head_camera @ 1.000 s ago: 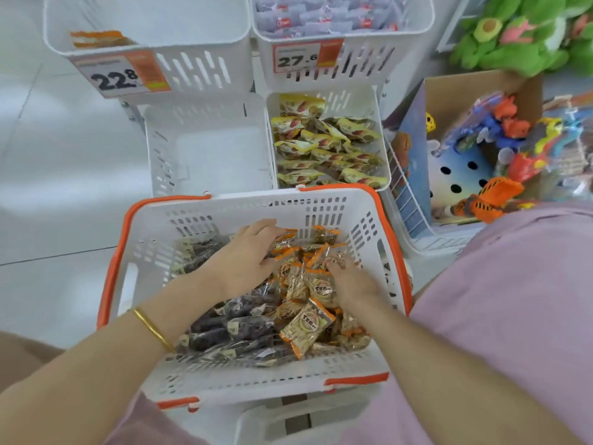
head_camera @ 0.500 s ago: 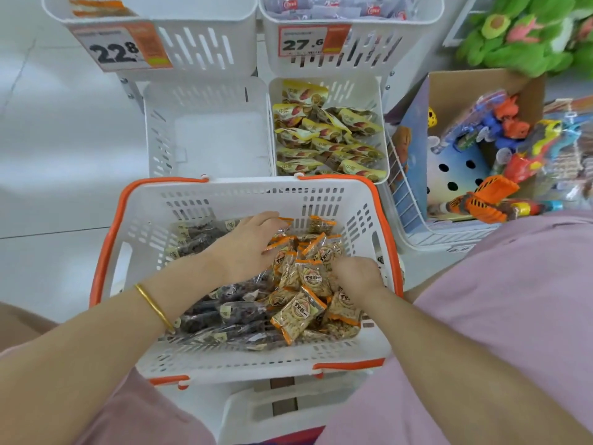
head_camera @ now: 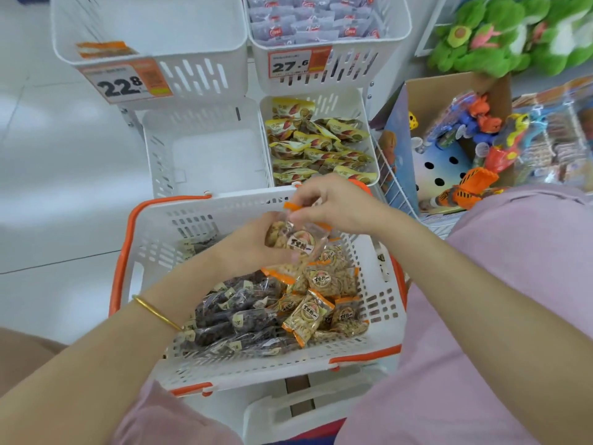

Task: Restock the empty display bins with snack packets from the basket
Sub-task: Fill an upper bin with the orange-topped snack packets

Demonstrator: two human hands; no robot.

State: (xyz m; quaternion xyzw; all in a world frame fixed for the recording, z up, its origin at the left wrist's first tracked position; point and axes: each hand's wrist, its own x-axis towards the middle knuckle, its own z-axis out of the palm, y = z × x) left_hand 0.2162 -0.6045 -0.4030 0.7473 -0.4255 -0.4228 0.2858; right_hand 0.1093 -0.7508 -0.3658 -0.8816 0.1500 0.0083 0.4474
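Observation:
A white basket with orange rim (head_camera: 134, 252) sits in front of me, holding dark packets (head_camera: 231, 309) on the left and orange-edged nut packets (head_camera: 321, 303) on the right. Above the basket, my left hand (head_camera: 247, 248) holds a bunch of nut packets (head_camera: 295, 242) from below. My right hand (head_camera: 333, 203) pinches the orange top edge of those packets. Beyond the basket stands an empty white display bin (head_camera: 205, 149). The upper-left bin (head_camera: 154, 30) holds only one orange packet (head_camera: 102, 48).
A bin of yellow packets (head_camera: 317, 146) stands right of the empty bin, and a bin of pale packets (head_camera: 314, 20) above it. Price tags read 22.8 (head_camera: 123, 83) and 27.6 (head_camera: 292, 64). A cardboard box of toys (head_camera: 465, 139) and green plush toys (head_camera: 513, 33) lie to the right.
Both hands have risen out of the basket's pile with a bunch of nut packets. My right hand has moved up and left onto the packets' top edge.

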